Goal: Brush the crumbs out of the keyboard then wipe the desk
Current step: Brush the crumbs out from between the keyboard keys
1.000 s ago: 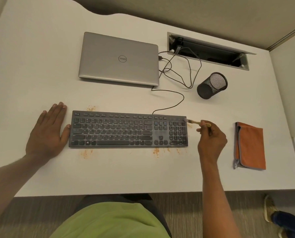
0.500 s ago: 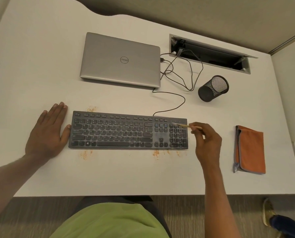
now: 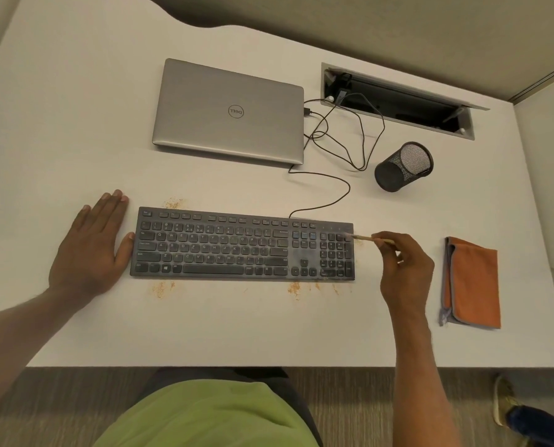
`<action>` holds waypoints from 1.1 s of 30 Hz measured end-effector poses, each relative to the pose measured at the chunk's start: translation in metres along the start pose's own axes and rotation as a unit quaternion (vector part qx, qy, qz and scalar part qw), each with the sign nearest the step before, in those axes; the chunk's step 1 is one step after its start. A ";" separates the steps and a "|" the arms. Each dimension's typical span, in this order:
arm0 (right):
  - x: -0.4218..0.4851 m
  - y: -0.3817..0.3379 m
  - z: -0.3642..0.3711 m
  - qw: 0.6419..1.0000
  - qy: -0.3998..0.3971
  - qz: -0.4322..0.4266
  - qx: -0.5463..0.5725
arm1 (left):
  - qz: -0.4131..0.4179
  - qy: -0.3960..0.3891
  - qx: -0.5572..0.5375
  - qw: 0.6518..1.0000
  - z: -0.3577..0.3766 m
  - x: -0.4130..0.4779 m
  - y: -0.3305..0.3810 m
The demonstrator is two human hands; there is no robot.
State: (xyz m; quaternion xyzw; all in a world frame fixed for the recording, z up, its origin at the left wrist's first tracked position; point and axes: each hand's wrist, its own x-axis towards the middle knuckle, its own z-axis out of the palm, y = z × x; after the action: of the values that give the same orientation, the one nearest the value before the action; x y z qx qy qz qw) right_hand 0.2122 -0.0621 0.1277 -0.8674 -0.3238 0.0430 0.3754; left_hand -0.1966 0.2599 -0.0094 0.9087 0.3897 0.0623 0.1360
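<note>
A dark keyboard (image 3: 237,245) lies across the middle of the white desk (image 3: 75,124). My left hand (image 3: 91,246) lies flat on the desk with its thumb against the keyboard's left end. My right hand (image 3: 404,269) pinches a thin wooden-handled brush (image 3: 364,237) whose blurred bristles sit over the number pad's top right corner. Orange crumbs (image 3: 295,289) are scattered on the desk along the keyboard's front edge, with another patch of crumbs (image 3: 173,203) behind its top left. A folded orange cloth (image 3: 472,283) lies to the right of my right hand.
A closed silver laptop (image 3: 230,112) sits behind the keyboard, with black cables (image 3: 340,137) running into an open cable tray (image 3: 398,101). A black mesh pen cup (image 3: 404,166) lies tipped at the back right. Someone's shoe (image 3: 504,401) shows on the floor at the lower right.
My right hand swept the brush left over the number pad, then drew it back right to the pad's top right corner. My left hand has stayed put.
</note>
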 end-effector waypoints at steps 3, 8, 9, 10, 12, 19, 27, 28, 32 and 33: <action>0.000 -0.012 0.010 0.998 -0.052 -0.003 0.041 | 0.000 0.000 0.000 1.000 -0.001 -0.001 0.001; -0.002 0.000 0.013 0.998 -0.065 0.003 0.003 | -0.001 -0.003 0.002 1.000 -0.001 0.000 0.001; -0.003 0.005 0.010 0.998 -0.052 0.008 -0.019 | -0.002 -0.003 0.003 1.000 -0.001 -0.001 0.001; -0.004 0.009 0.007 0.998 -0.033 0.016 -0.041 | -0.002 -0.003 0.003 1.000 -0.001 -0.001 0.001; -0.007 0.015 0.002 0.996 0.021 0.034 -0.085 | 0.000 -0.002 0.002 1.000 -0.001 -0.001 0.001; -0.016 -0.013 0.016 0.996 0.058 0.052 0.037 | -0.001 -0.001 0.001 1.000 -0.001 0.000 0.001; -0.042 -0.013 0.017 0.997 -0.050 0.048 -0.031 | -0.001 -0.005 0.001 1.000 0.000 -0.002 0.000; -0.043 -0.013 0.012 0.995 -0.070 0.049 -0.052 | -0.002 -0.005 0.001 1.000 0.000 -0.002 0.000; -0.037 -0.020 -0.003 0.992 -0.089 0.041 -0.078 | -0.003 -0.006 0.001 1.000 0.001 -0.001 0.000; -0.034 -0.022 -0.002 0.994 -0.078 0.038 -0.065 | -0.003 -0.006 0.003 1.000 0.001 -0.001 -0.001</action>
State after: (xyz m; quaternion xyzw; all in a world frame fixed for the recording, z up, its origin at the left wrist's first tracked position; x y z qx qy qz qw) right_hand 0.1741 -0.0724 0.1385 -0.8955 -0.3212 0.1041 0.2899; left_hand -0.1978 0.2594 -0.0103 0.9085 0.3914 0.0551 0.1358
